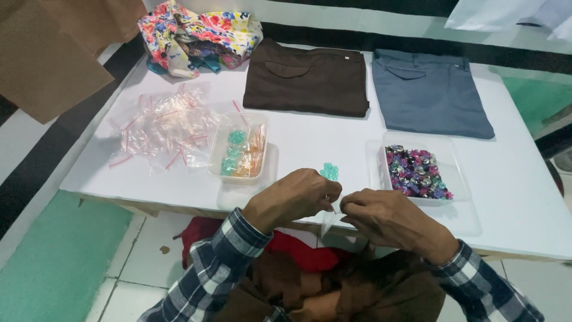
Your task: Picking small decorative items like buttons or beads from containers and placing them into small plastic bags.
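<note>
Both hands meet at 6 o'clock over the white table (310,137)'s edge: left hand (292,198) and right hand (390,217) pinch 1 small clear bag (329,222) between closed fingertips, holding its mouth steady. Teal beads (329,172) lie just beyond, at 12 o'clock.

Between my left hand (293,198) and right hand (390,217) I pinch a small clear plastic bag (329,219) at the desk (322,140) edge. A heap of clear zip bags (162,126) (red-striped seals) lies far left. Beside it a clear tray (239,154) holds filled teal and orange packets; another clear tray (417,172) sits right.
</note>
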